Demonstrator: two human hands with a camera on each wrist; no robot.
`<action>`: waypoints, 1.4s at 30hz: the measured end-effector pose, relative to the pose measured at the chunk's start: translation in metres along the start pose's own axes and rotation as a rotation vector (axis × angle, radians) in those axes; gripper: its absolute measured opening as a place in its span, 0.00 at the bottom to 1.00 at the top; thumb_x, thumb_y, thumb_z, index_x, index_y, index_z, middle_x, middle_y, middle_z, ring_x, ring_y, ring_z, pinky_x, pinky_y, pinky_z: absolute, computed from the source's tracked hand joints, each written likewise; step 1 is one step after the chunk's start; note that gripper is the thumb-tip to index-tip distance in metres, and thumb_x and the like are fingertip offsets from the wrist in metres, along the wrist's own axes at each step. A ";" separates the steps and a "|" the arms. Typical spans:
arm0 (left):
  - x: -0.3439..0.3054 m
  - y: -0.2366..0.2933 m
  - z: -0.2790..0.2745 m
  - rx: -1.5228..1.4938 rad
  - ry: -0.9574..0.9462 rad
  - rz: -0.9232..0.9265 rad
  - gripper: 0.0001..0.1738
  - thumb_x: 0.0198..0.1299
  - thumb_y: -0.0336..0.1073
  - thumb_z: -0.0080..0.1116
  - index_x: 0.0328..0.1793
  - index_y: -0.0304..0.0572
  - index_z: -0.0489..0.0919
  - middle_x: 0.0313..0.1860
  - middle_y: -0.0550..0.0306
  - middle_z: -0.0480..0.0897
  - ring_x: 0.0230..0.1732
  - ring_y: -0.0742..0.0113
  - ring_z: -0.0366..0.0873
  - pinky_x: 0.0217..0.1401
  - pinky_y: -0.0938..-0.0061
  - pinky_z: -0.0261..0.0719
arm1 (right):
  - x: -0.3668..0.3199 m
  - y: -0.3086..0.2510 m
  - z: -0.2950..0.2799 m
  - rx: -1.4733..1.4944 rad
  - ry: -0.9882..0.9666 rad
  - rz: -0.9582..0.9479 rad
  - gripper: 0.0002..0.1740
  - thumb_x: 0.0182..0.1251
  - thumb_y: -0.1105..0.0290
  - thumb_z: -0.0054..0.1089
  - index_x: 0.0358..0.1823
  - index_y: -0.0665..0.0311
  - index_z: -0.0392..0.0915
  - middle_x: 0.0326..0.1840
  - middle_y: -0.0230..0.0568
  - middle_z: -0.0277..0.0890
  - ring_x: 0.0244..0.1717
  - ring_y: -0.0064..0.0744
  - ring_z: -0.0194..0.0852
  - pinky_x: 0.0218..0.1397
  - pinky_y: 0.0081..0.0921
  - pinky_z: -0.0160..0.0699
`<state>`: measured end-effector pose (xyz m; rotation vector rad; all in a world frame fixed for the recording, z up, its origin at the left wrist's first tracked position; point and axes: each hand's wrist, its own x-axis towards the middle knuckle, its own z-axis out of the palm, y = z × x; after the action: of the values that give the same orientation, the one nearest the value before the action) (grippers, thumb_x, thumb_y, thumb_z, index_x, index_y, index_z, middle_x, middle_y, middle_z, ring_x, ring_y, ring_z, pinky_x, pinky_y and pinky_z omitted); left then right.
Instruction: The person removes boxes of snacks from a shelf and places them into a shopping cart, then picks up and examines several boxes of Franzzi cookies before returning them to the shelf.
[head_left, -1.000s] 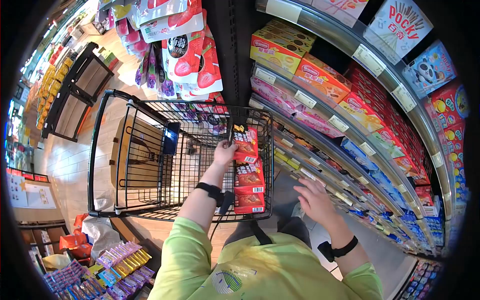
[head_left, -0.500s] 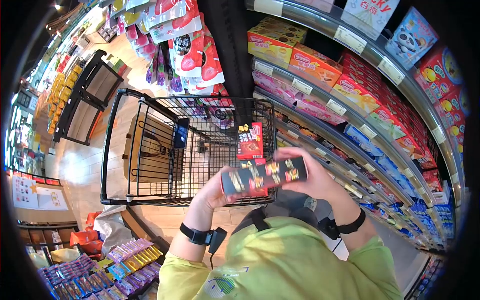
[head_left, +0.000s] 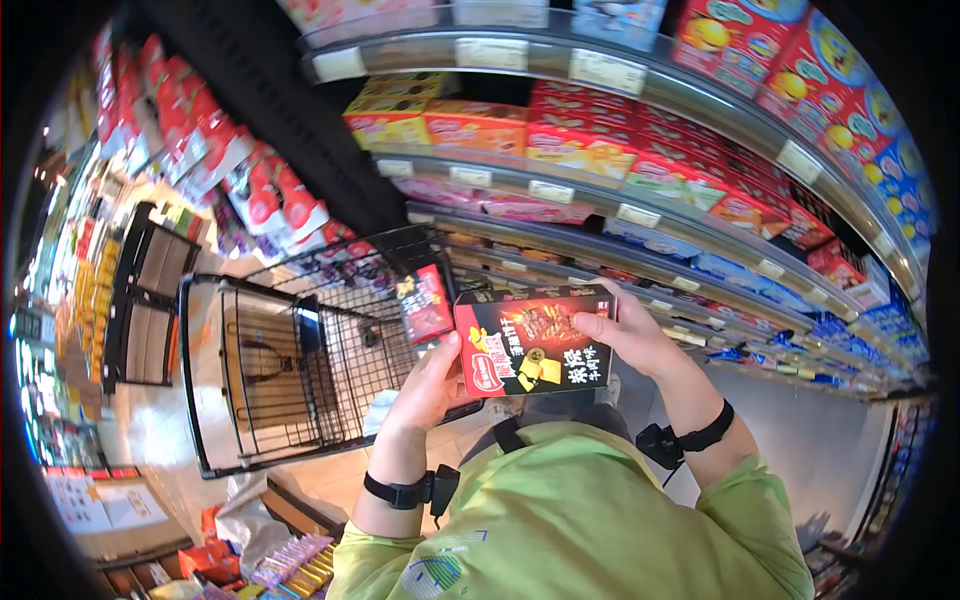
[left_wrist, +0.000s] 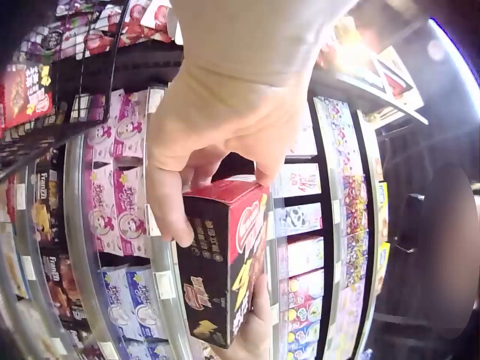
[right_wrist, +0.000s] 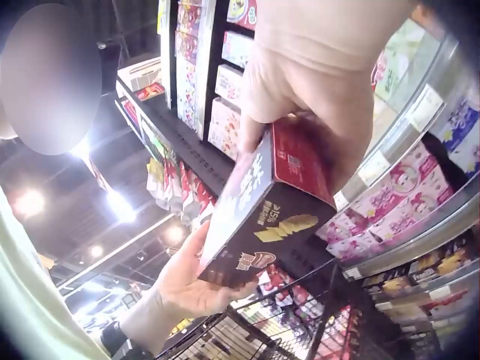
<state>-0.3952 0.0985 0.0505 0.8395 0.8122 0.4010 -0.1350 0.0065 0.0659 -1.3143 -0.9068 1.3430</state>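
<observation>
Both hands hold a black and red snack box (head_left: pixel 540 340) in front of the body, its printed front facing up. The left hand (head_left: pixel 425 385) grips the box's left end; in the left wrist view its thumb and fingers pinch the red end of the box (left_wrist: pixel 225 255). The right hand (head_left: pixel 640 335) grips the other end, thumb lying on the front face. In the right wrist view the right hand (right_wrist: pixel 315 97) curls over the box's red end. Another red box (head_left: pixel 427 303) lies in the cart just beyond the left hand.
A black wire shopping cart (head_left: pixel 330 440) stands at the left, holding a brown carton (head_left: pixel 265 375) and a dark phone-like object (head_left: pixel 308 325). Shelves of boxed snacks (head_left: pixel 580 140) curve along the right. Hanging red pouches (head_left: pixel 265 190) are at upper left, with candy bars (head_left: pixel 290 560) below.
The left hand first reached into the cart, then came back with a box, which the right hand also took hold of. The box has turned front up, and the view has swung toward the shelves.
</observation>
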 end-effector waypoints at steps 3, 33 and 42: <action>0.012 0.007 0.033 -0.074 -0.123 0.084 0.37 0.70 0.63 0.34 0.71 0.41 0.62 0.63 0.53 0.73 0.59 0.59 0.75 0.59 0.57 0.77 | -0.025 -0.004 -0.026 0.034 0.046 -0.169 0.27 0.57 0.67 0.70 0.55 0.63 0.68 0.51 0.36 0.75 0.54 0.26 0.71 0.56 0.26 0.72; 0.093 -0.009 0.344 1.019 -0.491 0.635 0.49 0.36 0.29 0.76 0.68 0.39 0.64 0.55 0.48 0.76 0.54 0.57 0.76 0.59 0.66 0.73 | -0.192 -0.043 -0.241 -0.529 0.209 -0.215 0.38 0.53 0.66 0.71 0.64 0.67 0.62 0.54 0.57 0.73 0.53 0.46 0.76 0.54 0.34 0.75; 0.133 -0.037 0.369 0.648 -0.435 0.247 0.41 0.50 0.27 0.70 0.69 0.34 0.61 0.52 0.52 0.78 0.50 0.70 0.78 0.53 0.73 0.78 | -0.209 -0.021 -0.336 -0.044 0.206 -0.185 0.42 0.63 0.60 0.64 0.70 0.71 0.50 0.62 0.47 0.65 0.62 0.31 0.64 0.65 0.31 0.65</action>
<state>-0.0260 -0.0278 0.1064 1.5782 0.4241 0.1504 0.1779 -0.2349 0.0918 -1.3399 -0.8951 1.0310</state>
